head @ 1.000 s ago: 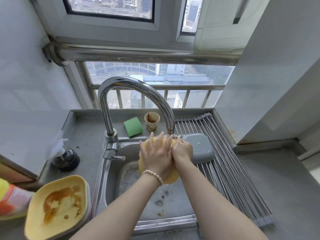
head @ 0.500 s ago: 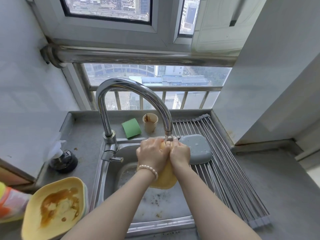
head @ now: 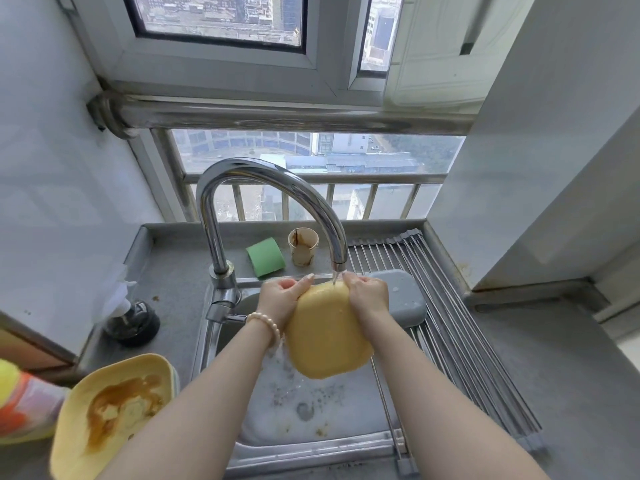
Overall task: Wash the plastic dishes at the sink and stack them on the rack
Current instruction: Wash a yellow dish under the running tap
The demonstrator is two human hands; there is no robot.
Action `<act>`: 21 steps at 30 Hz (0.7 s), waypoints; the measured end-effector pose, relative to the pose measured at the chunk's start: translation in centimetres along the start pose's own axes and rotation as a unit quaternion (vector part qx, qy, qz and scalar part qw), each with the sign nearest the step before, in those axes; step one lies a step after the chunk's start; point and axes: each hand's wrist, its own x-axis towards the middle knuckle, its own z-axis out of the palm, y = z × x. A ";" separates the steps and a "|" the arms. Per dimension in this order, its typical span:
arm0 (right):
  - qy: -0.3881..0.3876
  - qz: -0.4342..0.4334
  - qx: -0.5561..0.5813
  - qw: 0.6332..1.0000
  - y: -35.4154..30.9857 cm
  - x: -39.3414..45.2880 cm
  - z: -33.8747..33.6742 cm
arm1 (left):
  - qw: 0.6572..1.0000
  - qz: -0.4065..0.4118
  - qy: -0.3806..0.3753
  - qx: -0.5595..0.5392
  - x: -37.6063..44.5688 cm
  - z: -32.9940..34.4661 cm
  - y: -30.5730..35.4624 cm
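A yellow plastic plate [head: 325,336] hangs upright over the sink [head: 311,445], its back toward me, under water running from the faucet [head: 263,174]. My left hand [head: 278,301] grips its upper left edge and my right hand [head: 367,297] grips its upper right edge. A grey-blue plastic dish [head: 405,299] lies upside down on the roll-up metal rack [head: 460,341] just right of my hands. A dirty yellow plate [head: 110,414] with brown smears sits on the counter at the lower left.
A green sponge [head: 265,256] and a stained small cup [head: 303,251] stand behind the sink. A dark soap dispenser [head: 131,323] sits at the left. An orange and yellow bottle [head: 20,403] lies at the far left edge. Walls close in on both sides.
My left hand has slid off the plate's back to its upper left edge, so the plate's back now shows. The plate has tipped toward me under the water.
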 end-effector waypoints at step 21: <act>0.024 -0.483 -0.381 0.788 4.4 -3.8 5.1 | 0.910 -0.169 0.261 -0.276 -0.3 -0.3 0.1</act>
